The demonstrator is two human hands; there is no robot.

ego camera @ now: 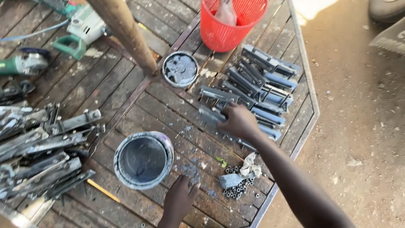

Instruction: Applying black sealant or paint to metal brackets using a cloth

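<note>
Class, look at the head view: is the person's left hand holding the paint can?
No. The left hand rests flat on the wooden table just right of the paint can, not gripping it.

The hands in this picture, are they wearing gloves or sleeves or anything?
No. Both the left hand and the right hand are bare, with no gloves, rings or watch that can be seen. The right arm is bare too, with no sleeve in view. Only a little of the left wrist shows, also uncovered.
</note>
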